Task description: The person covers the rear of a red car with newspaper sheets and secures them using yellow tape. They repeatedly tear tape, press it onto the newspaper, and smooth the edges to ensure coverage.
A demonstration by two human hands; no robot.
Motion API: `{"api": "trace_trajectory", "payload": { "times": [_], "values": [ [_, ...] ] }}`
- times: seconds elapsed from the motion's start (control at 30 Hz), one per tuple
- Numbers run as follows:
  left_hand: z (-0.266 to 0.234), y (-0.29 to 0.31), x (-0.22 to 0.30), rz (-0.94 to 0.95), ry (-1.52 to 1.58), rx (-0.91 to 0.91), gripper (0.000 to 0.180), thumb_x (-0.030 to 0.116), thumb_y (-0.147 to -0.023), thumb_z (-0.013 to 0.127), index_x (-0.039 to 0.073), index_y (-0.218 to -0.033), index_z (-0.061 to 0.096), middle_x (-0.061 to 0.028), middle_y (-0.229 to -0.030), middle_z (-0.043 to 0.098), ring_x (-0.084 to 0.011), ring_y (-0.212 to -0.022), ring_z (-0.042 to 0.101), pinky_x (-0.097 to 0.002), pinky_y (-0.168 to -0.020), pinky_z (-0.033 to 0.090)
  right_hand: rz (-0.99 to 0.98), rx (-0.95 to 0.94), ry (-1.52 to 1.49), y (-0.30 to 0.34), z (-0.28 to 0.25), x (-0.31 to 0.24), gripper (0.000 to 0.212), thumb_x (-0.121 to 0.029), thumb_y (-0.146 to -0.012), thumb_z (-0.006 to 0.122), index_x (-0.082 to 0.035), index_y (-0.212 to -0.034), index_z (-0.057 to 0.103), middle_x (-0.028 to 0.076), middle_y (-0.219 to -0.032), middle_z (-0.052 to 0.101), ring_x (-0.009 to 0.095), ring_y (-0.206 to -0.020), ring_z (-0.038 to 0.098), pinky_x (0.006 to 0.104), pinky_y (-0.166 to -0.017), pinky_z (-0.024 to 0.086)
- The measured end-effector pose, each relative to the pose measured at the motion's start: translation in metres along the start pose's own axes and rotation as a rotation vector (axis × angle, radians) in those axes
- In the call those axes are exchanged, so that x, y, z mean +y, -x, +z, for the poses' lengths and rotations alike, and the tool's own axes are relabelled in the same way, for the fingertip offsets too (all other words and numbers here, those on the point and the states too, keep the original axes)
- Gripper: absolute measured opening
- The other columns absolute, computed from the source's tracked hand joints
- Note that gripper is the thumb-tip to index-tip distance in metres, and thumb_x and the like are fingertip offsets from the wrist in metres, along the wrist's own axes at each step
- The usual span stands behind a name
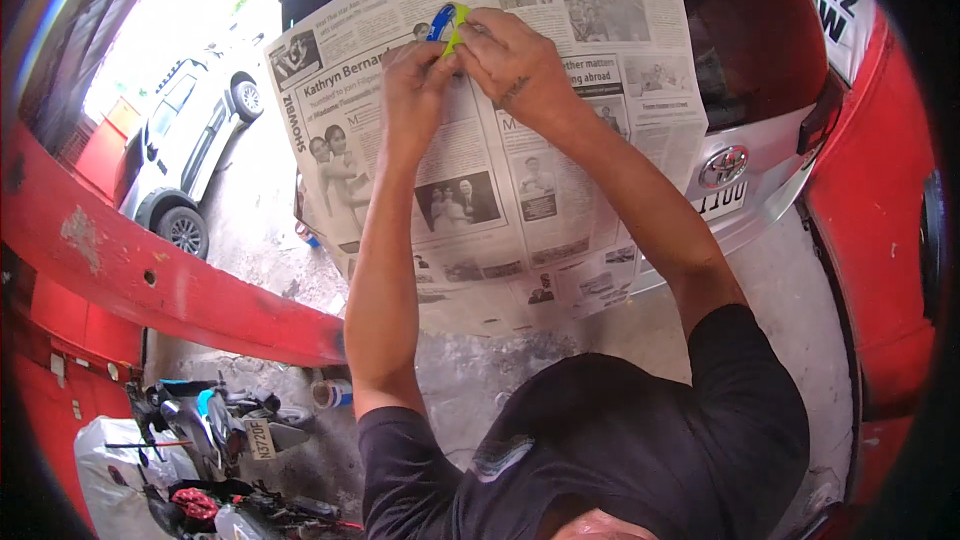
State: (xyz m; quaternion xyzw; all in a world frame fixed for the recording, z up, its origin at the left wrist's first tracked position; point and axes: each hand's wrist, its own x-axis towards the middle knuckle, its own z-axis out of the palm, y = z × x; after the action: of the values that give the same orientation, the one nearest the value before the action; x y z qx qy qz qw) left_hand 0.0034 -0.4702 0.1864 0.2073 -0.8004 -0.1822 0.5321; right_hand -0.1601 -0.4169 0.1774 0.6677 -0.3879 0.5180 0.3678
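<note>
I see newspaper [480, 155] spread over the silver vehicle's rear [768, 155]; below, the grey concrete floor [780, 265] carries a motorcycle [215, 420] and a small cylinder [332, 394] (can or roll, I can't tell).

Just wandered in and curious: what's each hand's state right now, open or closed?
Left hand: fingers bent at the lower end of the yellow-green strip; whether they grip it cannot be told.
Right hand: closed, pinching the yellow-green strip.

Lime-and-blue roll [455, 30] brightening the newspaper [490, 155] near its top edge
Black print [345, 74], grey photos [458, 202] are patterning its off-white.
</note>
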Motion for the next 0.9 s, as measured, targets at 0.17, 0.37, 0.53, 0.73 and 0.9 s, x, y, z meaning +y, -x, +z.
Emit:
{"api": "trace_trajectory", "payload": {
  "times": [0.17, 0.37, 0.53, 0.73, 0.9],
  "values": [
    [0.004, -0.002, 0.0, 0.107, -0.187, -0.001, 0.017, 0.016, -0.089, 0.075, 0.001, -0.097, 0.076, -0.013, -0.093, 0.07, -0.0321, -0.105, 0.053, -0.0422, -0.094, 0.042, -0.004, -0.002, -0.044, 0.001, -0.005, 0.008, 0.021, -0.01, -0.087, 0.075, -0.001, -0.106, 0.07, 0.013, -0.109, 0.068, 0.031, -0.09, 0.07, 0.0376, -0.077, 0.059],
    [0.003, -0.003, -0.001, 0.136, -0.143, 0.028, 0.016, 0.014, -0.09, 0.073, 0.003, -0.101, 0.077, -0.0142, -0.095, 0.069, -0.0338, -0.105, 0.053, -0.0429, -0.095, 0.041, 0.044, -0.047, -0.13, -0.009, -0.006, 0.015, 0.014, -0.006, -0.09, 0.07, -0.001, -0.103, 0.068, 0.014, -0.103, 0.068, 0.031, -0.086, 0.07, 0.0378, -0.074, 0.058],
    [0.005, -0.007, 0.004, 0.056, -0.145, -0.008, 0.017, 0.014, -0.09, 0.072, 0.002, -0.102, 0.076, -0.0139, -0.094, 0.069, -0.0335, -0.104, 0.053, -0.0429, -0.094, 0.042, 0.039, -0.045, -0.131, -0.01, 0.0, 0.021, 0.014, -0.007, -0.091, 0.07, 0.0, -0.103, 0.067, 0.014, -0.104, 0.069, 0.032, -0.088, 0.07, 0.037, -0.075, 0.058],
    [0.005, -0.005, 0.002, 0.085, -0.148, 0.028, 0.018, 0.014, -0.09, 0.071, 0.001, -0.101, 0.075, -0.013, -0.09, 0.069, -0.0322, -0.099, 0.054, -0.042, -0.091, 0.042, -0.042, -0.014, -0.173, -0.015, -0.006, 0.021, 0.011, -0.008, -0.091, 0.069, 0.001, -0.097, 0.066, 0.014, -0.099, 0.068, 0.034, -0.086, 0.068, 0.0394, -0.076, 0.056],
    [0.0, -0.006, 0.008, 0.083, -0.173, -0.009, 0.016, 0.01, -0.089, 0.069, -0.002, -0.099, 0.074, -0.0132, -0.089, 0.069, -0.0294, -0.096, 0.059, -0.0402, -0.087, 0.045, 0.142, -0.201, -0.195, -0.018, -0.009, 0.02, 0.013, -0.007, -0.091, 0.067, 0.001, -0.1, 0.069, 0.014, -0.1, 0.068, 0.031, -0.085, 0.068, 0.0354, -0.078, 0.055]
  ]
}}
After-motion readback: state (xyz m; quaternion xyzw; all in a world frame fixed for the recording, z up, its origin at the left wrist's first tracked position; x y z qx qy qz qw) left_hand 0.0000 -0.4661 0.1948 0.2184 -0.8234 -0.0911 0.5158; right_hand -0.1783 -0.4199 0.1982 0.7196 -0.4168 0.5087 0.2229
